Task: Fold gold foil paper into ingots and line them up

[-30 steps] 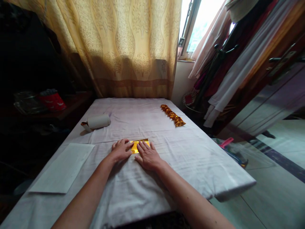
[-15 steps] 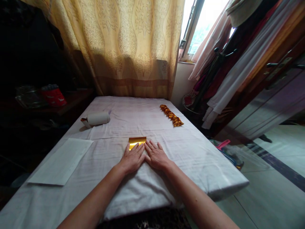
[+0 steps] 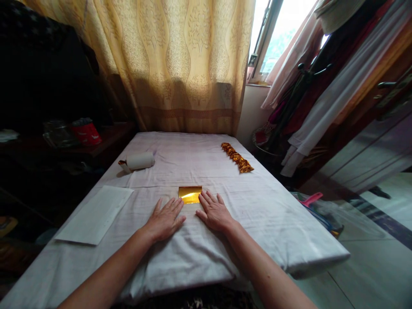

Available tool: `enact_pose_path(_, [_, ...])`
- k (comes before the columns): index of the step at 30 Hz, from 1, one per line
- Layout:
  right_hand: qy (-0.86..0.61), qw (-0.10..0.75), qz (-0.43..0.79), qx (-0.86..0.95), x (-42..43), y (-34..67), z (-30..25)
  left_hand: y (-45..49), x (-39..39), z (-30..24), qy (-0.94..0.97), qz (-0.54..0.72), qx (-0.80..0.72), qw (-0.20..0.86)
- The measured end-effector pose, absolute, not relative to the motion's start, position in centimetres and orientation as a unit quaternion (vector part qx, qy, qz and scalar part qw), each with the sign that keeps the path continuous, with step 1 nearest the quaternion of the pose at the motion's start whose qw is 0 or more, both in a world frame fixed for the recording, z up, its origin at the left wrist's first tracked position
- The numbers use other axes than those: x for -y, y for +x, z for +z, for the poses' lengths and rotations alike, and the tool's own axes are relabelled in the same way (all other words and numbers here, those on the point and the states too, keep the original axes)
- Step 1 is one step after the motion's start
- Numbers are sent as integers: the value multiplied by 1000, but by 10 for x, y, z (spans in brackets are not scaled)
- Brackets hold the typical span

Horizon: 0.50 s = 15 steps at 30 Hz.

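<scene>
A folded piece of gold foil paper (image 3: 190,194) lies flat on the white cloth-covered table (image 3: 264,214). My left hand (image 3: 165,219) rests palm down on the cloth just below and to the left of it, fingers spread, holding nothing. My right hand (image 3: 213,210) also lies flat with fingers apart, its fingertips at the gold paper's right edge.
A row of several folded gold pieces (image 3: 237,157) sits at the far right of the table. A white roll with gold lining (image 3: 137,162) lies at the far left, a white sheet (image 3: 96,213) nearer left. Curtain (image 3: 180,64) behind, hanging clothes (image 3: 322,86) right.
Both hands slid back toward me off the gold paper and moved apart; the left hand moved left. The paper now shows uncovered.
</scene>
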State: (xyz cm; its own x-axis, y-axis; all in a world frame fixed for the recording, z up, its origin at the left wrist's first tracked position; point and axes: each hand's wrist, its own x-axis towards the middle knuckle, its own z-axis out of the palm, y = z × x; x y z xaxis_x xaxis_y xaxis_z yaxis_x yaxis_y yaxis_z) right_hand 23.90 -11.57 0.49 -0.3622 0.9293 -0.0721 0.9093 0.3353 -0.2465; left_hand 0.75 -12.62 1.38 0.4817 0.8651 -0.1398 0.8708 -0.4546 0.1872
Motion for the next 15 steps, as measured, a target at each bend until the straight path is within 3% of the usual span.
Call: enact_pose_path(15, [-553, 130, 53, 821, 97, 232, 15, 27, 82, 35, 891, 73, -444, -60])
